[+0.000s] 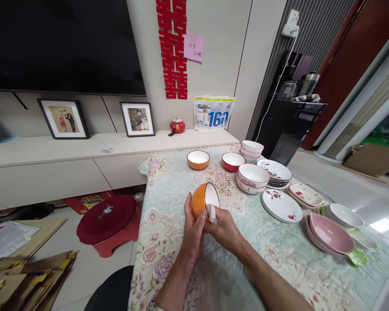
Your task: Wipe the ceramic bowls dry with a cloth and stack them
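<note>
An orange bowl (199, 200) with a white inside and dark rim is tilted on its side above the table, its opening facing right. My left hand (193, 229) wraps around its underside and left wall. A small white cloth (212, 214) is pinched in my right hand (225, 226) and pressed against the bowl's near rim. Beyond my hands, a second orange bowl (198, 166) stands upright on the table, with a red bowl (233, 162) to its right. My fingertips behind the bowl are hidden.
The table has a floral cloth (162, 250). On its right stand stacked white bowls (253, 178), flowered plates (282, 206), dark-patterned plates (274, 169), square dishes (306, 194) and pink leaf-shaped dishes (332, 233). A white cabinet (129, 149) runs behind; a red stool (106, 220) is at left.
</note>
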`<action>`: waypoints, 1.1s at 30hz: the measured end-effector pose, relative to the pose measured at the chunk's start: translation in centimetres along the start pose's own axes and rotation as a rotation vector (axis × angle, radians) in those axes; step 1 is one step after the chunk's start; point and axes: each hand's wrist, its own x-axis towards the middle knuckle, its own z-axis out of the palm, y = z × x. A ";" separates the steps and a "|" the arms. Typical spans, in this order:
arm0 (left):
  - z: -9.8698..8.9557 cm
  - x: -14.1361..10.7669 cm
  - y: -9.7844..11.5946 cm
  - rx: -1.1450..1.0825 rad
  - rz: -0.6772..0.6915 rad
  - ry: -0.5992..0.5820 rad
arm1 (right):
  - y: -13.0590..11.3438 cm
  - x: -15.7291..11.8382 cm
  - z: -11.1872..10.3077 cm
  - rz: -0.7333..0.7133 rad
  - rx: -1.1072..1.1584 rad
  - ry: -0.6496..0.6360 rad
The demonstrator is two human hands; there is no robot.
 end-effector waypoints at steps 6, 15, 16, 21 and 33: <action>0.1 0.1 0.4 -0.034 -0.018 0.034 | -0.8 0.0 -0.2 -0.120 -0.083 -0.119; 0.1 0.1 0.4 -0.076 -0.021 0.041 | 0.5 0.0 -1.6 -0.279 -0.711 -0.233; 0.0 0.1 0.4 -0.078 -0.011 0.038 | 0.5 0.0 -1.4 -0.252 -0.648 -0.215; 0.1 0.0 0.3 -0.051 -0.020 0.023 | -0.2 -0.1 -0.2 -0.026 -0.059 -0.052; 0.0 0.1 0.4 -0.020 0.002 0.044 | -0.3 0.0 -1.5 -0.327 -0.636 -0.282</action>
